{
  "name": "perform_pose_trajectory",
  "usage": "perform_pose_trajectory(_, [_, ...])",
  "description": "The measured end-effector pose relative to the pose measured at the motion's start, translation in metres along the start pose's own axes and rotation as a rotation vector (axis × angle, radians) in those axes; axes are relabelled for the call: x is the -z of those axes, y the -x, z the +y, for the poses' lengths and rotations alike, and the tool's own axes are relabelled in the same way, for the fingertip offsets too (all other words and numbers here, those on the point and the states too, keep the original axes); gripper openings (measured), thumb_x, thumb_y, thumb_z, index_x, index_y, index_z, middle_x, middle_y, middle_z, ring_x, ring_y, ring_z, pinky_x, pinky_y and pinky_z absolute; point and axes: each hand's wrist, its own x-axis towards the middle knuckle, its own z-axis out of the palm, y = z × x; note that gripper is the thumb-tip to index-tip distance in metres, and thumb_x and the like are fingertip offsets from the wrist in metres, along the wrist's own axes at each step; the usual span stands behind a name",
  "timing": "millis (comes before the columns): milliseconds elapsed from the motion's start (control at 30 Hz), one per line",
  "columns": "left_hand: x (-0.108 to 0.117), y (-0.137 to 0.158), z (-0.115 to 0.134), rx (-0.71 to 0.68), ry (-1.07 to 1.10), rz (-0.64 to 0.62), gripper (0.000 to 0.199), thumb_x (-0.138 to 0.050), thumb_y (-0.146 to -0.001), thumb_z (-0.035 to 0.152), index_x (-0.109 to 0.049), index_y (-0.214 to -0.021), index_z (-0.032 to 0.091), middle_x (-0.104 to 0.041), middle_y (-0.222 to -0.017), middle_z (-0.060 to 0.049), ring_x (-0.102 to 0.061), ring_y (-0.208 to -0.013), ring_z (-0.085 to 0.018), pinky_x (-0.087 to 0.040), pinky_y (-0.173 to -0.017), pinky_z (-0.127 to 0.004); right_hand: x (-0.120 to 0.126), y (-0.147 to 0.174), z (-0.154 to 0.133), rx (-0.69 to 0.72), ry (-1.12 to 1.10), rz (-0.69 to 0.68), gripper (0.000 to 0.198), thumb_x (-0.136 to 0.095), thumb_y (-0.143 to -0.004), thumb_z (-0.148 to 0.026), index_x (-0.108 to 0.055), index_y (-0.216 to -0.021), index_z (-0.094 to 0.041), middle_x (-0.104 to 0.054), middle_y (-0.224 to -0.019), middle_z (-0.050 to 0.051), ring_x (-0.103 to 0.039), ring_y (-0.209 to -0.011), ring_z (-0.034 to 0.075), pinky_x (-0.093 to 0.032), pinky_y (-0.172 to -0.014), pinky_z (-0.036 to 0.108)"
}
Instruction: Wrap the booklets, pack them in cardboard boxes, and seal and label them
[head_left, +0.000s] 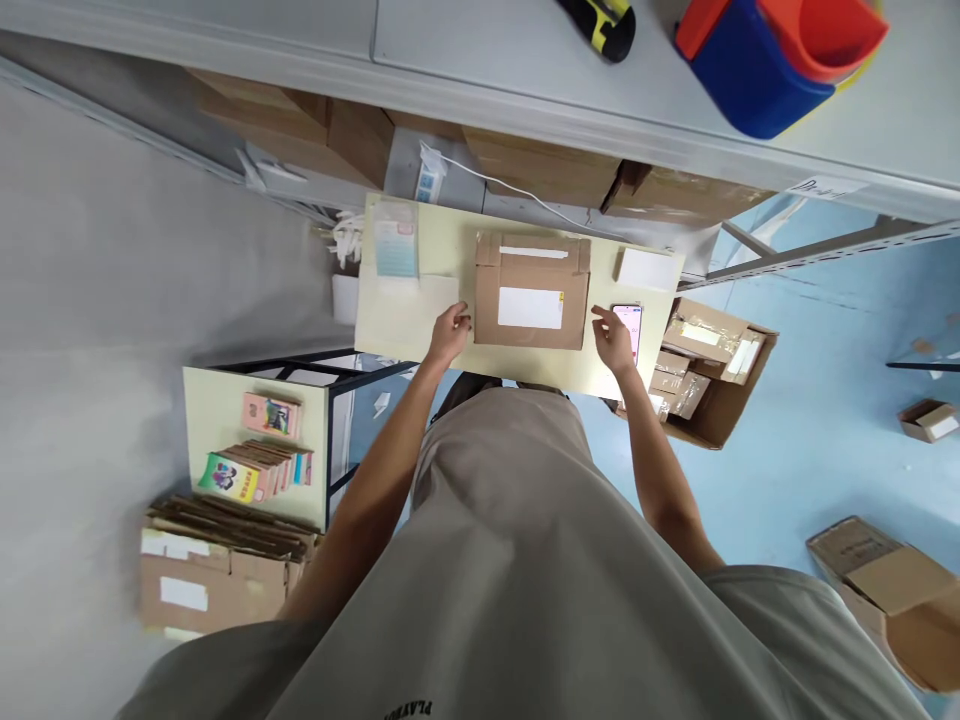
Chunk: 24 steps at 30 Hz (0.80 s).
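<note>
A brown cardboard box (531, 270) lies on the pale yellow table in front of me, with a white label (529, 308) and a white strip on top. At the box's left side is my left hand (451, 334), its fingers bent and apart, holding nothing that I can see. My right hand (613, 340) is just off the box's right side, fingers loosely spread and empty. Beside the right hand lies a phone (634, 325) with a lit screen. White paper (420, 310) is spread to the left of the box.
A clear plastic sleeve (396, 240) and a white pad (646, 269) lie on the table (517, 362). Behind stands a grey shelf (465, 90) with boxes beneath. An open carton of parcels (712, 420) is at the right. Lower left, a side table (214, 420) holds small booklets.
</note>
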Motion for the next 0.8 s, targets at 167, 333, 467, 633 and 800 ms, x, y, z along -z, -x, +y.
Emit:
perform_pose_trajectory(167, [-0.015,-0.031,0.036,-0.088,0.109,0.079,0.053,-0.071,-0.091,0.031,-0.076,-0.143,0.020,-0.080,-0.151,-0.019,-0.077,-0.140,-0.033,-0.057,-0.129,-0.057,-0.002,-0.020,-0.026,-0.013,-0.097,0.038,0.067,-0.056,-0.109,-0.067,-0.073,-0.151,-0.018,-0.078,-0.156,0.023,-0.079,-0.129,0.031,-0.068,-0.113,0.055])
perform_pose_trajectory(333, [-0.006,-0.013,0.053,-0.183,0.108,0.108,0.073,-0.072,-0.103,0.067,-0.065,-0.162,0.025,-0.074,-0.160,-0.021,-0.074,-0.146,-0.035,-0.061,-0.124,-0.055,0.004,0.001,-0.048,0.024,-0.090,0.062,0.086,-0.060,-0.104,-0.082,-0.066,-0.166,-0.022,-0.077,-0.159,0.020,-0.079,-0.123,0.031,-0.071,-0.100,0.050])
perform_pose_trajectory(467, [0.010,0.015,0.054,-0.211,0.181,0.088,0.087,-0.056,-0.107,0.089,-0.058,-0.171,0.030,-0.067,-0.170,-0.019,-0.069,-0.154,-0.036,-0.065,-0.119,-0.053,0.011,0.025,-0.058,0.073,-0.101,0.079,0.092,-0.058,-0.104,-0.084,-0.058,-0.175,-0.026,-0.074,-0.164,0.018,-0.078,-0.125,0.031,-0.071,-0.096,0.047])
perform_pose_trajectory(633, [0.010,0.027,0.043,-0.083,0.165,0.093,0.090,-0.050,-0.107,0.094,-0.059,-0.171,0.031,-0.062,-0.175,-0.019,-0.068,-0.157,-0.038,-0.065,-0.120,-0.055,0.005,0.033,-0.058,-0.001,-0.099,0.044,0.102,-0.057,-0.102,-0.093,-0.059,-0.173,-0.019,-0.073,-0.164,0.025,-0.076,-0.133,0.036,-0.068,-0.102,0.050])
perform_pose_trajectory(800, [0.000,0.020,0.035,-0.033,0.152,0.117,0.096,-0.069,-0.101,0.089,-0.060,-0.167,0.021,-0.079,-0.149,-0.022,-0.074,-0.147,-0.036,-0.065,-0.119,-0.049,-0.003,0.025,-0.057,-0.064,-0.101,0.069,0.105,-0.056,-0.097,-0.101,-0.068,-0.160,-0.017,-0.078,-0.153,0.026,-0.076,-0.136,0.039,-0.066,-0.112,0.056])
